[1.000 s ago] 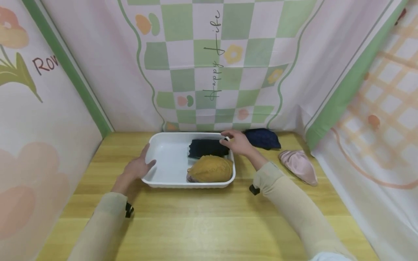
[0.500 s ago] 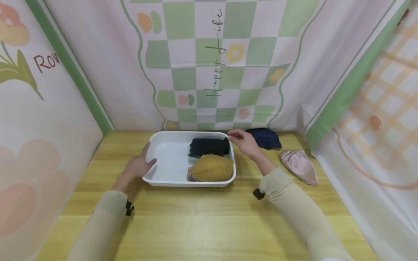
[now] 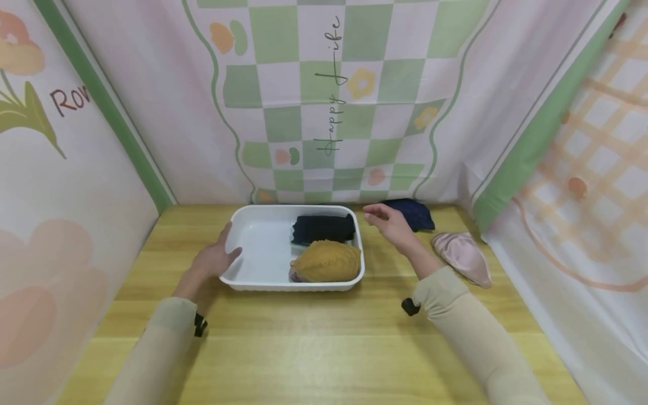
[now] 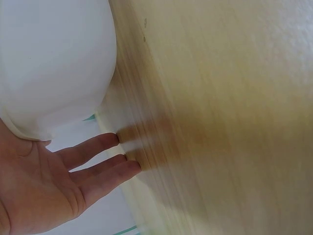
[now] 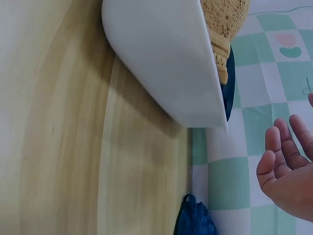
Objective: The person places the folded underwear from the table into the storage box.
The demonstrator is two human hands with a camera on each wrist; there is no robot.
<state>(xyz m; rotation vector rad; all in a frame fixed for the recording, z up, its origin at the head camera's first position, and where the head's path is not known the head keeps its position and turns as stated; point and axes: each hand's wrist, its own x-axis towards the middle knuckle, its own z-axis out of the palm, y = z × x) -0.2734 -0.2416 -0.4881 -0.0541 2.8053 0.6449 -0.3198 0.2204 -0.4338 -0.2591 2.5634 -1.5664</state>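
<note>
A white tray (image 3: 260, 286) stands on the table, a folded black garment (image 3: 323, 229) and a cup-shaped mustard lace piece, like a folded bra (image 3: 328, 261), in its right half. My left hand (image 3: 212, 260) rests at the tray's left end, thumb over the rim. Its other fingers (image 4: 100, 178) stretch out straight outside the wall in the left wrist view. Off the tray's back right corner hovers my right hand (image 3: 392, 226), fingers loosely bent and holding nothing. It is nearest a navy folded piece (image 3: 414, 214), which it partly covers in the head view.
A pink satin cup-shaped piece (image 3: 462, 257) lies on the wooden table (image 3: 304, 349) at the right. Printed curtain cloth (image 3: 334, 124) hangs along the table's back edge and both sides. The navy piece shows a strap loop (image 5: 189, 198) in the right wrist view.
My right hand has left the black garment's right end and moved right, past the tray's rim. The left hand stays at the tray's left end, and the tray stays put.
</note>
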